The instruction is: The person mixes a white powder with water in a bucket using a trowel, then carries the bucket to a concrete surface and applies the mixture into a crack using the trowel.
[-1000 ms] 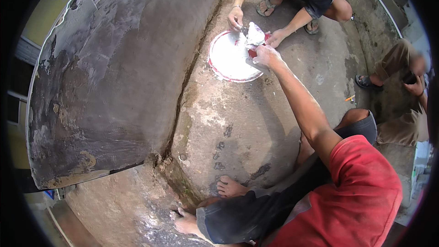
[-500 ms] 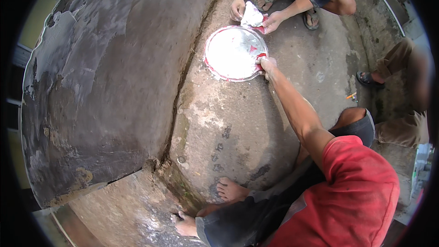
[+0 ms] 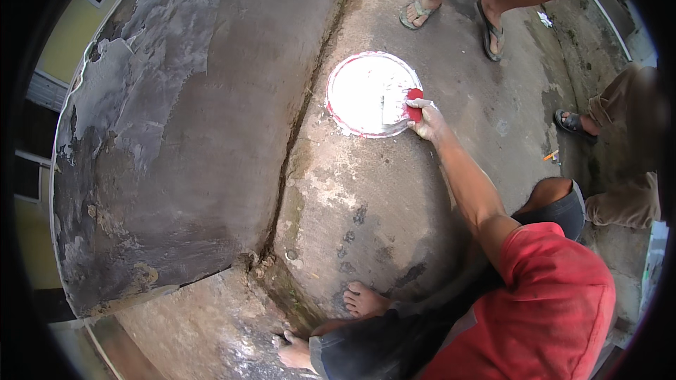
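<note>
My right hand (image 3: pixel 428 121) is closed around a red putty knife (image 3: pixel 415 104), thumb on top. The putty knife's front part lies in white paste on a round tray-like lid (image 3: pixel 331 112) with a red and white smeared rim. Bright glare washes out much of the paste, so its surface is hard to make out. The lid rests on the concrete ground, out ahead of me. My left hand does not appear.
A wall (image 3: pixel 232 98) with grey plaster patches runs along the left. A co-worker's sandalled feet (image 3: pixel 422 13) stand beyond the lid. Another person's sandalled foot (image 3: pixel 579 124) is at right, near a small orange stick (image 3: pixel 551 155). My bare foot (image 3: pixel 365 300) is below.
The co-worker's hands, which held a paste-loaded tool over the lid, have left the view; that person now stands. My putty knife has moved further onto the lid.
</note>
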### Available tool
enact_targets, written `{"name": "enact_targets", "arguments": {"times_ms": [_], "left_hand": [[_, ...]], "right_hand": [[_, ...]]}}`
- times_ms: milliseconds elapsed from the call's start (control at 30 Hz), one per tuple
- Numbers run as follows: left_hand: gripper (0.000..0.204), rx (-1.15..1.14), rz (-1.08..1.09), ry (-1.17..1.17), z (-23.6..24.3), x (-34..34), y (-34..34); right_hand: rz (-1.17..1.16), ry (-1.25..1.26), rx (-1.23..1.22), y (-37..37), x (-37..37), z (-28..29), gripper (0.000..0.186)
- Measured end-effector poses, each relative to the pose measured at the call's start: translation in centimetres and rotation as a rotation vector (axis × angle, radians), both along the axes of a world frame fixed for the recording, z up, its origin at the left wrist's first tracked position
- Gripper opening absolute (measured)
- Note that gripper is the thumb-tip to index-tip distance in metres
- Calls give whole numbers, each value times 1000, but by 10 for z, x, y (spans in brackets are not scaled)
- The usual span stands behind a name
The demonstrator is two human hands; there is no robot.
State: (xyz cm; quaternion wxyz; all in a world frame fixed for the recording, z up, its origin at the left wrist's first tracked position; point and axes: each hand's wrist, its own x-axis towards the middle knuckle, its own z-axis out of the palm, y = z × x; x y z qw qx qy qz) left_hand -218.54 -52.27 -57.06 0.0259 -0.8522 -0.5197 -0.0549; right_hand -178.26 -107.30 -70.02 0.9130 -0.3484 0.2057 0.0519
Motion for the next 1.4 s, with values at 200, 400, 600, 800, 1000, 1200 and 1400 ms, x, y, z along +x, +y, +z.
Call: {"name": "enact_targets", "arguments": {"times_ms": [200, 400, 600, 800, 1000, 1200, 1400], "left_hand": [[46, 9, -37, 22, 26, 14, -11], [48, -25, -26, -32, 1, -3, 2], [49, 47, -20, -47, 4, -5, -2], [49, -79, 37, -36, 23, 20, -20], [52, 32, -36, -91, -6, -6, 1], [48, -105, 38, -42, 10, -1, -4], [48, -129, 30, -24, 4, 3, -2]], "right_hand": [[-104, -187, -65, 39, -14, 94, 46], [-45, -632, -220, 142, -2, 244, 28], [-580, -1353, -1291, 266, 11, 363, 43], [-820, -1282, -1583, 338, 37, 390, 65], [-590, -1351, -1581, 341, 4, 344, 66], [-106, -829, -801, 292, -26, 386, 35], [-404, -966, -1058, 308, 6, 423, 34]]}}
